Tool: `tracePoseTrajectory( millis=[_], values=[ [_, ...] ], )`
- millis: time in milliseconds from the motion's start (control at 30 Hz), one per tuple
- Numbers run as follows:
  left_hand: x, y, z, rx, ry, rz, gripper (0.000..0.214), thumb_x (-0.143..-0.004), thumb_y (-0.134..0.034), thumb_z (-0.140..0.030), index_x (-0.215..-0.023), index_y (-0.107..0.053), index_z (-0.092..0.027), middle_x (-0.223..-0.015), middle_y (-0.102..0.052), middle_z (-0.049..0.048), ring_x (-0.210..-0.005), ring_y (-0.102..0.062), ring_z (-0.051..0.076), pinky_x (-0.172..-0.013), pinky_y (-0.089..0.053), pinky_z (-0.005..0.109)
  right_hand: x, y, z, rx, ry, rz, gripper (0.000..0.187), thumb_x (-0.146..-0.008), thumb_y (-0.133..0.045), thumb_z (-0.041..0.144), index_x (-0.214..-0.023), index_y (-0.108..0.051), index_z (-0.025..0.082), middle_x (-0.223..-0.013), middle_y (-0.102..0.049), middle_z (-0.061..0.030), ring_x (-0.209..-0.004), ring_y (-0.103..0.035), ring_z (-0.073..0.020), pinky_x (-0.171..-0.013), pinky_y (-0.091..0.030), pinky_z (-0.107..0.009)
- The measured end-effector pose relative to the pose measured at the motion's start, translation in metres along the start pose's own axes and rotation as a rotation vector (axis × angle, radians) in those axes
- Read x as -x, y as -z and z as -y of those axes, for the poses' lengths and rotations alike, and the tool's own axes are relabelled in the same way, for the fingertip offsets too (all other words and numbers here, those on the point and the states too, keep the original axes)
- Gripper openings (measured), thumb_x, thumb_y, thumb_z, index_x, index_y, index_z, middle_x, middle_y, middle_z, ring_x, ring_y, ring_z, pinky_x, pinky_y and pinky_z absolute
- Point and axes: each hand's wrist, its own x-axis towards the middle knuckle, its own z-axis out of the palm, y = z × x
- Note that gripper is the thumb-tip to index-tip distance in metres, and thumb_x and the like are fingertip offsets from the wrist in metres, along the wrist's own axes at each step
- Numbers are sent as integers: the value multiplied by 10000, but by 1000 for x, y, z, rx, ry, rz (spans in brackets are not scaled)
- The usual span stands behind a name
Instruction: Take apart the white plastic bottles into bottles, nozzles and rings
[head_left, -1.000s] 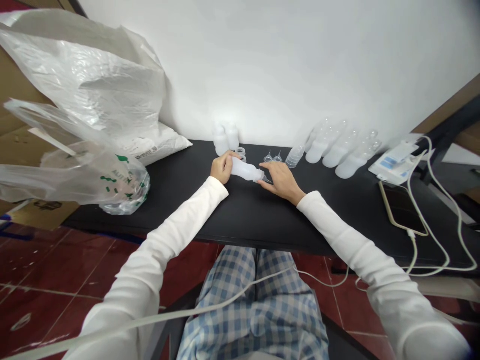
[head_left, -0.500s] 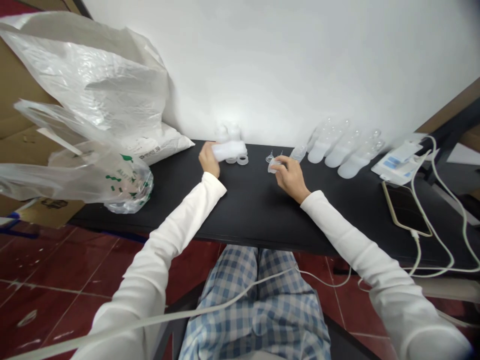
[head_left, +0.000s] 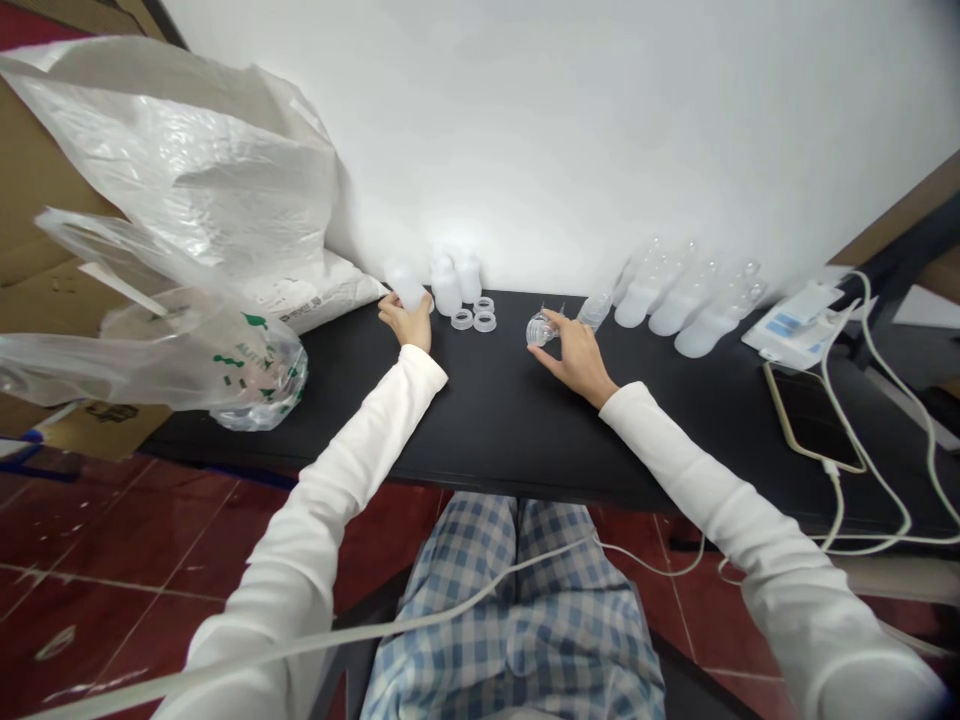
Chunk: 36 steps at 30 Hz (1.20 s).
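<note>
My left hand [head_left: 406,322] is wrapped round a white plastic bottle [head_left: 406,286], which stands upright at the far left of a row of white bottles [head_left: 456,277] by the wall. My right hand [head_left: 574,350] pinches a small clear cap [head_left: 538,328] just above the black table [head_left: 495,410]. Two clear rings [head_left: 474,318] lie between my hands. A stack of clear caps [head_left: 595,307] lies right of my right hand.
Several capped bottles [head_left: 686,297] lie on their sides at the back right. A phone [head_left: 814,413] with a white cable, and a white box [head_left: 793,325], sit at the right. Large plastic bags [head_left: 172,240] crowd the left end of the table.
My left hand has carried the white bottle left and stood it beside the others by the wall. My right hand has picked up a clear cap and holds it just above the table.
</note>
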Motion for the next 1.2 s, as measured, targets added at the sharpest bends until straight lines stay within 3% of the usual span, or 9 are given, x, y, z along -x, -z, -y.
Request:
tracePoseTrajectory(
  millis=[100,267,433,633,767,867,933,1033,1200],
  values=[
    [7,2,-8,-147,99,-47,509,-694,-765,-107,-1058,-423,-208,-1288,-493,170,-1368,-427,319,-1189,-346,492,1,-3,-3,-43,-28,-38,546,-979,-519,580,-1303,-553,143,-1074,-693,-161,-936,-672,-286,-866,-495,-446],
    [16,4,-23,-266,228,4,519,-694,-758,-140,-1091,-429,-207,-1354,-456,191,-1402,-393,401,-1171,-290,568,0,-1,-2,-27,-33,12,467,-981,-509,601,-1111,-595,161,-917,-685,-109,-837,-645,-254,-822,-465,-405],
    [14,5,-19,-253,114,96,502,-725,-703,-101,-1150,-446,-174,-1354,-486,209,-1393,-414,343,-1207,-293,481,-1,1,1,-24,-48,41,441,-986,-506,599,-1071,-599,176,-754,-617,-35,-738,-595,-221,-786,-427,-370],
    [9,2,-7,-146,39,180,586,-714,-652,-17,-1250,-448,-133,-1389,-471,222,-1416,-386,310,-1244,-286,417,-1,1,0,-15,-54,45,429,-997,-501,571,-1109,-596,168,-810,-641,-57,-785,-605,-227,-800,-411,-369],
    [17,-3,-9,-118,54,71,659,-715,-611,27,-1325,-385,-79,-1451,-355,258,-1460,-332,305,-1236,-303,390,-1,2,1,-43,-52,32,413,-1000,-501,552,-1134,-588,172,-920,-678,-94,-832,-623,-238,-809,-412,-374],
    [29,-3,-14,-97,-63,26,556,-748,-570,27,-1264,-430,-125,-1410,-389,209,-1343,-461,269,-1150,-399,381,-2,2,3,-76,-69,28,416,-996,-503,557,-1132,-586,173,-928,-679,-98,-821,-620,-237,-812,-410,-381],
    [38,-3,-19,-56,-208,158,390,-833,-537,-29,-1197,-478,-156,-1323,-482,159,-1147,-575,215,-1037,-471,361,-2,3,4,-102,-82,28,422,-992,-504,567,-1121,-585,174,-901,-672,-89,-806,-614,-233,-814,-409,-383],
    [55,-3,-26,14,-446,552,221,-979,-468,-211,-1190,-529,-179,-1182,-608,105,-937,-610,160,-900,-503,327,-4,5,7,-141,-104,34,411,-986,-505,587,-1057,-583,191,-852,-657,-64,-770,-598,-215,-815,-405,-379],
    [82,-7,-35,75,-594,1079,523,-996,-490,-501,-1424,-408,-212,-1306,-619,132,-931,-634,166,-864,-499,342,-6,3,17,-223,-202,-18,448,-985,-465,636,-806,-496,227,-731,-605,-12,-670,-534,-171,-768,-389,-359]
  ],
)
